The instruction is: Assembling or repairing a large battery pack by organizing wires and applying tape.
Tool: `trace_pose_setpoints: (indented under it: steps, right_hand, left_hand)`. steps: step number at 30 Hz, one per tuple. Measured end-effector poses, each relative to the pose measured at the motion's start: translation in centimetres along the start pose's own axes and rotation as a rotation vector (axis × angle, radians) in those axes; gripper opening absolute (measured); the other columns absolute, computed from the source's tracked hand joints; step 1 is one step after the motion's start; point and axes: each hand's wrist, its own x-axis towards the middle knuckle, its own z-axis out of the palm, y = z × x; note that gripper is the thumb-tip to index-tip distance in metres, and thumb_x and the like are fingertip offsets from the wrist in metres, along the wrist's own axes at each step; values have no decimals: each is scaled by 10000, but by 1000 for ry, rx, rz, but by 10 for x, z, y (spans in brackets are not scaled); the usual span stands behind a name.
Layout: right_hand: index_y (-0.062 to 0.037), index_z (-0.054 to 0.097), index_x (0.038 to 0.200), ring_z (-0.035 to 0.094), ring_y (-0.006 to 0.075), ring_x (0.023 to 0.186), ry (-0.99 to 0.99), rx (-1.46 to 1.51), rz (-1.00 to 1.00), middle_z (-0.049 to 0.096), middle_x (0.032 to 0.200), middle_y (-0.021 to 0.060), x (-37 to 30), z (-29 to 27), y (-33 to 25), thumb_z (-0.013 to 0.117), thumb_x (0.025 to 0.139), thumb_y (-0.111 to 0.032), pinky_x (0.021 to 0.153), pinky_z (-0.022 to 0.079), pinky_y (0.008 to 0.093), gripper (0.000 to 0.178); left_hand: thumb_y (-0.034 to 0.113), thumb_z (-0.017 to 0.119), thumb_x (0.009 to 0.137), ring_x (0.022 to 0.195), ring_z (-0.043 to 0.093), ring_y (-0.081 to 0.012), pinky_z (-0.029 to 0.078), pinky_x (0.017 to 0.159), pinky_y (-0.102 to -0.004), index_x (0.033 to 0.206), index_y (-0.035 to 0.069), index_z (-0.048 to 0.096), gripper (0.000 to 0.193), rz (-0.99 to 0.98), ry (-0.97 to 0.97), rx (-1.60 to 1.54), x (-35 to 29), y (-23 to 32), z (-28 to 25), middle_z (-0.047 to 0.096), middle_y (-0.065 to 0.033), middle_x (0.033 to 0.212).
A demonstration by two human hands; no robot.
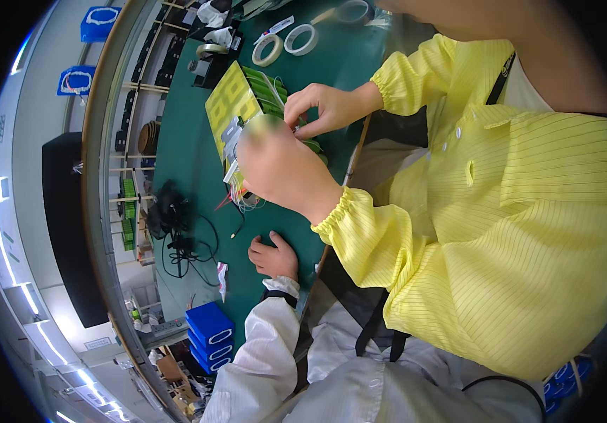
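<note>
A green table fills the middle of the head view, with shelves of parts beyond its left edge and a co-worker in a yellow striped jacket seated at the right. On the upper half of the table, near the co-worker, sits a battery pack with a yellow panel and rows of green cells. Its long axis appears to slant from upper left to lower right, though hands cover much of it; the yellow face is turned left, the cells toward the jacket. From its lower end thin wires trail down the table. The co-worker's upper hand bends its fingers at the cell side, while the lower hand lies across the pack, its fingers blurred, so its grip cannot be told. The wearer's left hand rests palm down below the wires, apart from the pack, fingers loosely bent with nothing visibly held; the right is out of view. Tape rolls lie above the pack, tangled black cables lie to the lower left, and blue blocks are stacked at the near end.
</note>
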Motion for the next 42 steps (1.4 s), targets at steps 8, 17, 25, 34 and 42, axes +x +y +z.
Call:
trace_pose_setpoints:
  steps: [8,17,25,34,42]
  right_hand:
    - [-55,702,796,593,232,910,97,-89,187,609,968,55,-5,-15,-5,690,780,-189,752,540,329,135]
    - [-7,706,837,653,151,848,296,-581,-241,630,842,39,-72,-8,16,741,843,-11,785,551,279,36]
    - [3,759,807,637,116,641,295,-576,-378,656,690,6,-73,15,31,757,875,-101,603,524,235,123]
    - [-59,774,902,614,53,562,220,-585,-336,680,660,-50,-67,30,38,742,900,-145,551,479,193,91]
    - [-17,720,878,656,189,877,206,-288,-369,621,858,63,-37,-9,7,705,831,-92,774,558,293,90]
  left_hand:
    - [445,598,930,1205,518,-362,398,971,-516,1246,96,543,474,16,63,29,1,-4,13,558,-123,1264]
    - [404,603,925,1211,497,-377,395,973,-526,1223,52,536,466,7,11,-6,-5,4,4,556,-153,1234]
    - [400,605,924,1204,501,-383,400,967,-525,1230,47,533,473,4,35,-1,0,1,-1,551,-164,1235]
    - [401,605,922,1216,496,-383,393,978,-528,1234,54,531,473,7,21,-2,1,2,2,545,-166,1243]
    - [412,601,926,1233,486,-380,389,982,-534,1235,62,529,472,-3,39,18,5,-7,-1,542,-166,1247]
